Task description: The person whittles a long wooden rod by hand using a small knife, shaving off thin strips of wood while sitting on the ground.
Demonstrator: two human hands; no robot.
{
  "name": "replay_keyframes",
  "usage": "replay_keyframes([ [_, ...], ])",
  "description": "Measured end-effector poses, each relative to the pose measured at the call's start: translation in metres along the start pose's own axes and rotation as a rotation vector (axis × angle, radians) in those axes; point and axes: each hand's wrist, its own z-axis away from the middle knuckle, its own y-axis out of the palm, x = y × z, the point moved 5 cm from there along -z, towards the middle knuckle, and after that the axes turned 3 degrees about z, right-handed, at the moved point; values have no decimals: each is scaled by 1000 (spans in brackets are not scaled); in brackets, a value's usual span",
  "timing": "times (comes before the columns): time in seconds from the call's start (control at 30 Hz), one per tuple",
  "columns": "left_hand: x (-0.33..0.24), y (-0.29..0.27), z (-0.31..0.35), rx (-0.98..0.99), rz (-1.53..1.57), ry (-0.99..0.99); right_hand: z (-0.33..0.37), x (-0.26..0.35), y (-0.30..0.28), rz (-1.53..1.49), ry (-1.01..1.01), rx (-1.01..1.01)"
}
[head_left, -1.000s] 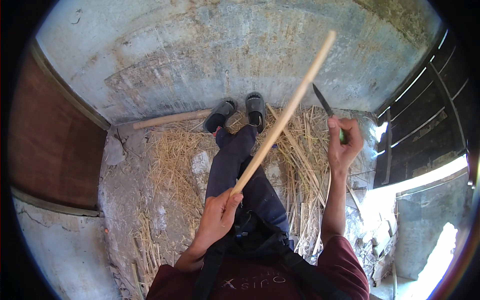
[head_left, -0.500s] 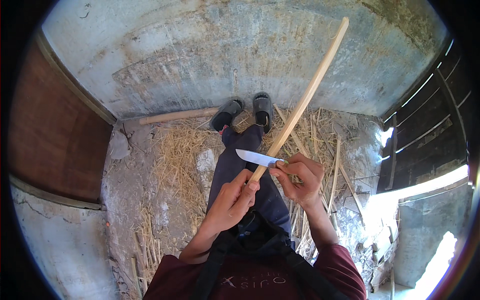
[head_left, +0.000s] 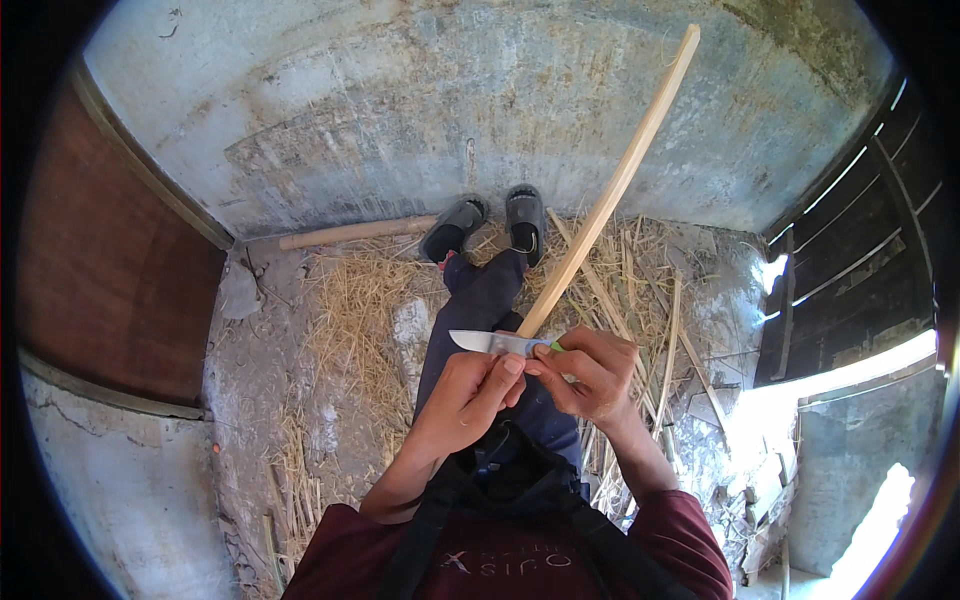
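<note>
Head view: the lower end of the pale stick (head_left: 620, 190) is gripped by the left hand (head_left: 462, 402), and its far end is pointed away, toward the right. The knife (head_left: 476, 341) is grasped by its handle in the right hand (head_left: 592, 376); the blade is seen across the stick, just beside the left thumb (head_left: 505, 372). For good control, the stick should probably be held firmly, and the thumb kept away from the edge. The legs (head_left: 462, 305) are placed below, so care is needed. Near the shoes (head_left: 527, 225), straw (head_left: 345, 310) is scattered; a pole (head_left: 350, 233) is laid along the wall (head_left: 370, 100).
</note>
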Motion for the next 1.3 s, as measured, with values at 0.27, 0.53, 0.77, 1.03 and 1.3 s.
replay_keyframes([
  [0.27,-8,4,-4,16,-75,124,0,2,-5,54,-22,-15],
  [0.53,-18,4,-3,-63,-200,140,-5,3,-7,57,-16,-39],
  [0.77,-19,9,0,-93,-149,165,-1,7,-5,74,-30,-18],
  [1.03,-21,9,0,-203,-171,244,-3,10,-5,96,-61,-70],
  [1.3,-12,5,0,-317,-120,319,-10,20,-9,185,-91,-87],
])
